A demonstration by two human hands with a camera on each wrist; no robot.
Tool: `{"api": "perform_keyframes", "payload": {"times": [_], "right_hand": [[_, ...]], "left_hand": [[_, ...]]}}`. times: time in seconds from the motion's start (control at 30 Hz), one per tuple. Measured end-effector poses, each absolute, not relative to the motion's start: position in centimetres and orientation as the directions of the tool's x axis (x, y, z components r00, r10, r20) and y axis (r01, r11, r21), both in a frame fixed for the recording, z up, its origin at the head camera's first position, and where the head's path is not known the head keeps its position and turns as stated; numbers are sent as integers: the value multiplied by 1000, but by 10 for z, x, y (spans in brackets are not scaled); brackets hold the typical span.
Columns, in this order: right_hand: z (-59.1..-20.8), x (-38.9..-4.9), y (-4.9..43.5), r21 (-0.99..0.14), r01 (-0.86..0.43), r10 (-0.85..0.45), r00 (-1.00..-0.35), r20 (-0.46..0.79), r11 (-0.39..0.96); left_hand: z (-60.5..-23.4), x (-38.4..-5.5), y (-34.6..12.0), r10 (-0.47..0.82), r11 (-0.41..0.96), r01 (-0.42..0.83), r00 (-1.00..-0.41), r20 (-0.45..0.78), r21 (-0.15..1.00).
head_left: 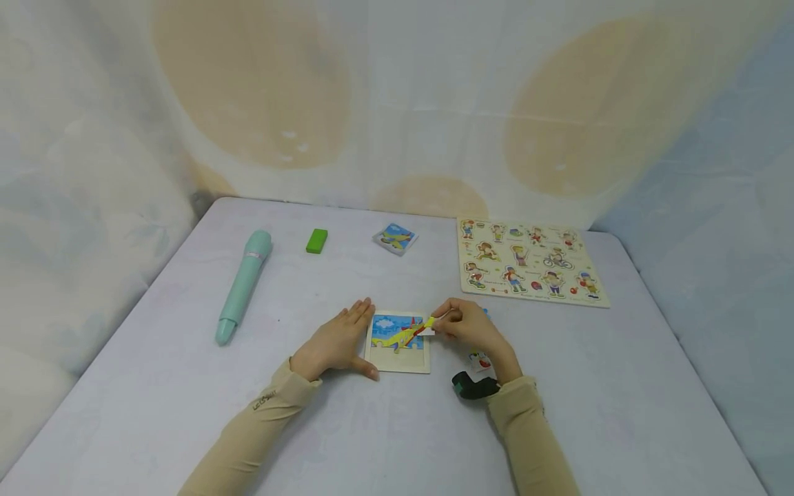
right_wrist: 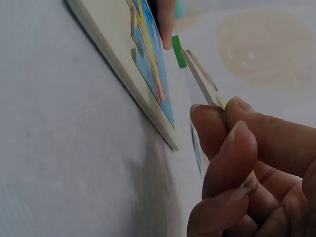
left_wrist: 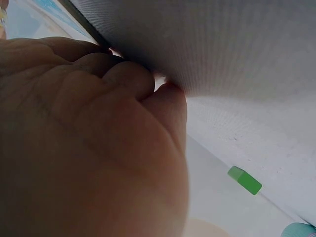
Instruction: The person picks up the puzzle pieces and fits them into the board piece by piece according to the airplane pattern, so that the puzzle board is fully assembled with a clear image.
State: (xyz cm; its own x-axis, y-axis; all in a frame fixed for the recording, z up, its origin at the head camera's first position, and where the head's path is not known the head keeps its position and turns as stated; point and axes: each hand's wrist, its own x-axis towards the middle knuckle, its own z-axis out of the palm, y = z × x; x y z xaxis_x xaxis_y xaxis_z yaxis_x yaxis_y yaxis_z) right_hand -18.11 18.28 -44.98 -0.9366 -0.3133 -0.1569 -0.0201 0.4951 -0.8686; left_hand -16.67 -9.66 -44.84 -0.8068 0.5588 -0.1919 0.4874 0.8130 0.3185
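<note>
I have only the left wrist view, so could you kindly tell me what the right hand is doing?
Observer: The bare right hand pinches a thin, flat, partly yellow puzzle piece.
Operator: Thank you; could you also tell me what lies farther off, to the right of that hand?
Observer: There lies a flat, cream, four-sided board covered with small, colourful figures.

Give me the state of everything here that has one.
Left hand: outstretched against puzzle tray
Right hand: pinching puzzle piece
Puzzle tray: partly filled, lower strip bare
Puzzle piece: held, raised
Patterned piece: partly hidden
Plane picture: lying face up
Sports board: lying flat
Green block: lying flat
Teal stick: lying down
</note>
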Motion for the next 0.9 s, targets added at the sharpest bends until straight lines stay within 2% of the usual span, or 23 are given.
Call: {"api": "perform_keyframes", "payload": {"times": [0.2, 0.47, 0.73, 0.9], "right_hand": [[-450, -178, 165, -911, 31, -425, -877, -222, 412], [-453, -174, 153, -926, 8, -495, -843, -210, 378], [-448, -166, 144, -872, 5, -537, -786, -307, 490], [-446, -163, 138, -827, -40, -505, -809, -302, 561]], "left_hand": [[-450, -167, -97, 559, 813, 488, -807, -192, 316], [-449, -167, -97, 553, 815, 476, -810, -196, 330], [-449, -166, -96, 549, 815, 468, -812, -197, 341], [-449, -166, -96, 551, 815, 471, -811, -198, 338]]}}
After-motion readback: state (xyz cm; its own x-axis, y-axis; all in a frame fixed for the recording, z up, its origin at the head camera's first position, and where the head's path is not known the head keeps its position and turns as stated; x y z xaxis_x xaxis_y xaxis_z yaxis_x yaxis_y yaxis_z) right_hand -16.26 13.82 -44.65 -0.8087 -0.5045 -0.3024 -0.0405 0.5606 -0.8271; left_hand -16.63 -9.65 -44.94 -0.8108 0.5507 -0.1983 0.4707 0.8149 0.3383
